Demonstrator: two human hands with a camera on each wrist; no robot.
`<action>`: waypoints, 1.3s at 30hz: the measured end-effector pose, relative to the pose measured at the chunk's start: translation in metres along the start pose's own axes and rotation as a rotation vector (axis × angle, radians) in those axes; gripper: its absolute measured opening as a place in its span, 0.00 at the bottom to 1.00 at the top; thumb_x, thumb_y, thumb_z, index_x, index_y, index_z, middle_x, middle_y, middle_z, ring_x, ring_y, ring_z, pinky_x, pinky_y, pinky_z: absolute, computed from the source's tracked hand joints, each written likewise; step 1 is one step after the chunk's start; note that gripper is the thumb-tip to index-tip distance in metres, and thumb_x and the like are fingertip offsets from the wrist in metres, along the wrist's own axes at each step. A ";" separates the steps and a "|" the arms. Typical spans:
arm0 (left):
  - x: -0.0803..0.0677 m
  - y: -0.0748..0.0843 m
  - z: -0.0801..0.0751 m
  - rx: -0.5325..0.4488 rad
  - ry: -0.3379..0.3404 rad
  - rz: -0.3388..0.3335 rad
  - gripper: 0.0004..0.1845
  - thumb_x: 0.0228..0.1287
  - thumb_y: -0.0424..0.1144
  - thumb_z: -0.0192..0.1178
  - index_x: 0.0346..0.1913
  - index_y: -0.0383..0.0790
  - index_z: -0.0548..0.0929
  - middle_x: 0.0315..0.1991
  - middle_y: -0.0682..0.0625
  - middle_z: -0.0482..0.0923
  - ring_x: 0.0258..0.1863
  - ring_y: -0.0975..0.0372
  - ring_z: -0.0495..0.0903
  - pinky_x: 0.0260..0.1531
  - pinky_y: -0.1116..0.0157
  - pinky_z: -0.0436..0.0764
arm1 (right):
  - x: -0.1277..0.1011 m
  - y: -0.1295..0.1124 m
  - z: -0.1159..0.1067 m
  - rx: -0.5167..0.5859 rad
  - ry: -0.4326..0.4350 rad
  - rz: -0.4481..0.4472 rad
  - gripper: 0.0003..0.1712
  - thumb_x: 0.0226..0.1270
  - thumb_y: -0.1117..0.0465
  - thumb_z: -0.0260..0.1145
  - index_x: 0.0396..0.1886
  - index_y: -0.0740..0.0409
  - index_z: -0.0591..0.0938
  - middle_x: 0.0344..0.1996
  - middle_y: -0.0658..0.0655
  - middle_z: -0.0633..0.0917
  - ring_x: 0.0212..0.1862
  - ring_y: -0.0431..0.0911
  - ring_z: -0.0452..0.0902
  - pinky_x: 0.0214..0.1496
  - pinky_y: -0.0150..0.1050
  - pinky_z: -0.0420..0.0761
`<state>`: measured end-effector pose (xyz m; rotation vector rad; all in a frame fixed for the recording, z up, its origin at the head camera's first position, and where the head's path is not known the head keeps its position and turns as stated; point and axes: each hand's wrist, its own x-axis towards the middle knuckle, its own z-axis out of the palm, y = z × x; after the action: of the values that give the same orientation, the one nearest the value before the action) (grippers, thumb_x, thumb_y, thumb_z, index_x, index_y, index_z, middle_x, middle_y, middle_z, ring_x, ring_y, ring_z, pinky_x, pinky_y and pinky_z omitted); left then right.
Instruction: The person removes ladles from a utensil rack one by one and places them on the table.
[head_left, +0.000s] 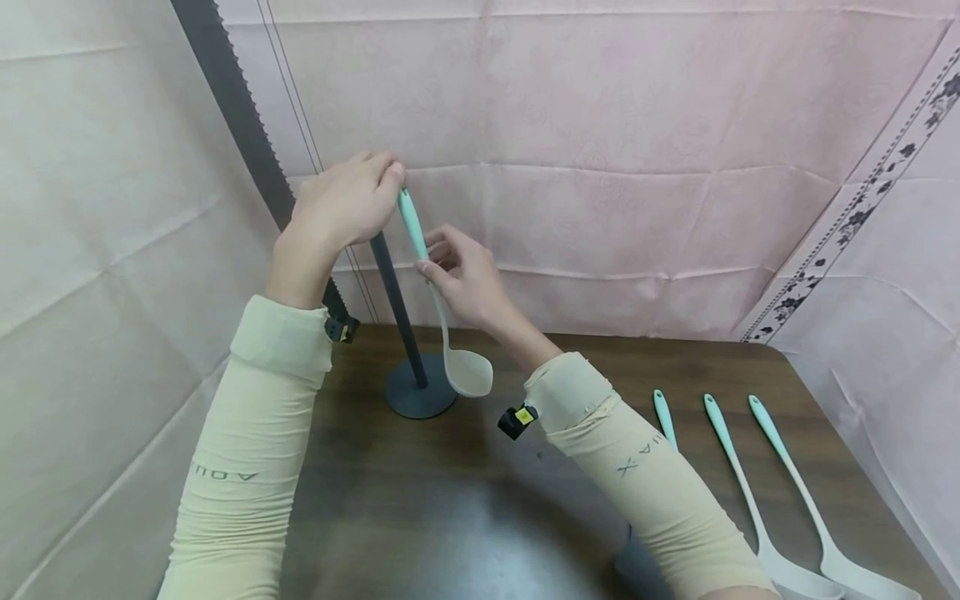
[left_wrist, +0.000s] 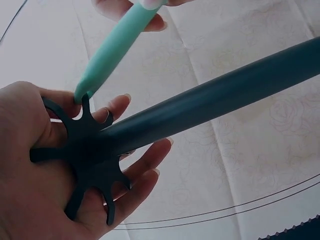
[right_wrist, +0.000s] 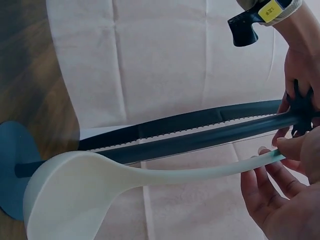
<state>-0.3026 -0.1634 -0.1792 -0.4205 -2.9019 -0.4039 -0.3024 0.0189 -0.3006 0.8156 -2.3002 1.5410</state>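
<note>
A ladle [head_left: 468, 373] with a pale bowl and mint-green handle hangs bowl down beside a dark utensil stand [head_left: 396, 296]. My right hand [head_left: 467, 279] pinches the lower part of its handle between thumb and fingers. Over the stand's top, my left hand [head_left: 347, 198] cups the ring of hooks [left_wrist: 89, 145], fingers bent round it. In the left wrist view, the ladle's handle end [left_wrist: 92, 82] meets one hook, close to a left finger. Whether its hole is over the hook cannot be made out.
Several more mint-handled utensils lie on the wooden table [head_left: 420, 500] at the right, including two with long pale shafts [head_left: 738, 467]; my right sleeve partly covers one. The stand's round base [head_left: 420, 404] rests near the table's back edge. Cloth [head_left: 600, 167] hangs behind and at the sides.
</note>
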 end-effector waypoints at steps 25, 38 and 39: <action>0.000 -0.002 0.003 0.016 0.027 -0.009 0.35 0.82 0.56 0.22 0.76 0.47 0.70 0.56 0.44 0.73 0.48 0.47 0.72 0.51 0.44 0.73 | 0.000 0.004 -0.003 0.014 0.019 0.009 0.13 0.76 0.61 0.69 0.57 0.53 0.82 0.38 0.51 0.89 0.40 0.44 0.86 0.41 0.42 0.86; 0.000 -0.001 0.003 0.009 0.032 -0.010 0.34 0.81 0.55 0.23 0.74 0.46 0.72 0.56 0.44 0.74 0.47 0.47 0.73 0.49 0.46 0.73 | -0.002 0.004 -0.005 0.004 0.007 0.016 0.14 0.77 0.61 0.69 0.58 0.53 0.82 0.39 0.53 0.89 0.41 0.44 0.85 0.43 0.43 0.85; 0.000 -0.001 0.003 0.009 0.033 -0.010 0.34 0.81 0.55 0.23 0.74 0.46 0.72 0.56 0.44 0.74 0.47 0.47 0.73 0.49 0.46 0.74 | -0.002 0.004 -0.005 0.003 0.007 0.016 0.14 0.77 0.61 0.69 0.58 0.52 0.82 0.38 0.52 0.89 0.41 0.44 0.85 0.43 0.43 0.85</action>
<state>-0.3034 -0.1632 -0.1823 -0.3949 -2.8742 -0.3957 -0.3033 0.0256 -0.3024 0.7937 -2.3050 1.5519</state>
